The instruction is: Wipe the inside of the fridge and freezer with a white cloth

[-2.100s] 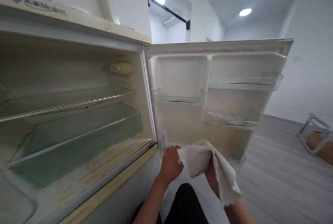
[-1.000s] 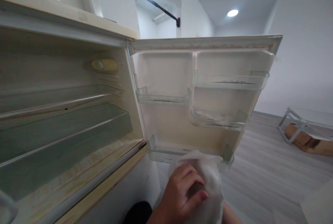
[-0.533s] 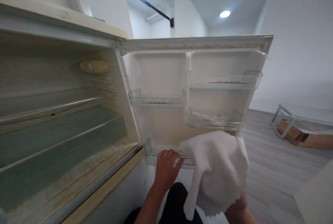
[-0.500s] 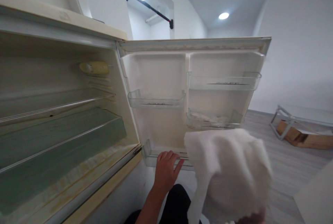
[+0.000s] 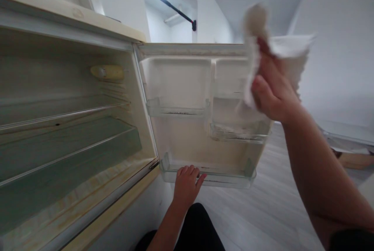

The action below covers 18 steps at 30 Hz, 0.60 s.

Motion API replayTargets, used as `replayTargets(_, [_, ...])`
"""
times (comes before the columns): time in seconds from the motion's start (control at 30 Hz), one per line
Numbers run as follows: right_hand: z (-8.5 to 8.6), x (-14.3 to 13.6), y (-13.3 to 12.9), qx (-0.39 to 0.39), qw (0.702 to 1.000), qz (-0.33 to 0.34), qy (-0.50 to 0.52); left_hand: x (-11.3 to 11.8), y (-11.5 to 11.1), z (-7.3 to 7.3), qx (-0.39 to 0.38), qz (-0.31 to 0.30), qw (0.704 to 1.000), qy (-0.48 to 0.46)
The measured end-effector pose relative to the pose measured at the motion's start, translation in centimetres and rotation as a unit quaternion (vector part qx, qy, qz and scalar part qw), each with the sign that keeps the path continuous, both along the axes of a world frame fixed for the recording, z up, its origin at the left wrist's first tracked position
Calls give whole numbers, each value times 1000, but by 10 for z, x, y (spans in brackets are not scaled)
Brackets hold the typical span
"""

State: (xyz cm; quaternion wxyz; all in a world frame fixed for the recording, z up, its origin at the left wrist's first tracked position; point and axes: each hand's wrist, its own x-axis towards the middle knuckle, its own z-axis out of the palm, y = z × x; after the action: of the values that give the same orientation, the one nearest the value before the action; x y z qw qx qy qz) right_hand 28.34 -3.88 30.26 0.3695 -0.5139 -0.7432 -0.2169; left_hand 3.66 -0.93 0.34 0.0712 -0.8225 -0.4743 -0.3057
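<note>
My right hand (image 5: 271, 83), blurred by motion, is closed on a white cloth (image 5: 292, 52) in front of the upper right part of the open fridge door (image 5: 178, 76). Parts of the cloth stick out on both sides of the fingers. Lower down, my left hand (image 5: 187, 185) grips the front edge of the clear bottom door bin (image 5: 230, 179), fingers hooked over the rim. More clear bins line the door: one on the left (image 5: 178, 111) and one at the middle right (image 5: 239, 134). The cloth partly hides the top right bin.
On the left, the fridge interior (image 5: 113, 52) holds a glass shelf (image 5: 64, 114) and a greenish drawer (image 5: 73, 181); its floor has yellow-brown stains. A cardboard box (image 5: 353, 159) lies under a low rack at the right. My knee (image 5: 198, 227) is below the door.
My right hand has swung the cloth up from the lower right to the door's upper right side. The left hand stays on the bottom bin.
</note>
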Motion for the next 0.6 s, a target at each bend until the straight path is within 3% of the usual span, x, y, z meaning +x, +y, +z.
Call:
replayTargets(0.07, [20, -6, 17, 5, 998, -19, -61, 2, 2, -1, 6, -2, 1000, 0])
replayTargets(0.13, [34, -14, 39, -44, 993, -7, -112, 5, 4, -1, 10, 1, 1000, -3])
replayTargets(0.23, [49, -24, 73, -111, 980, 53, -157, 13, 9, -1, 17, 16, 1000, -4])
replayTargets(0.33, [60, -28, 96, -127, 977, 51, -164, 21, 14, -1, 25, 28, 999, 0])
replayTargets(0.5, [66, -10, 107, -150, 984, 0, -101, 26, 22, -1, 26, 34, 999, 9])
replayTargets(0.6, [64, 12, 103, -166, 982, -83, -45, 26, 24, -2, 30, 32, 999, 15])
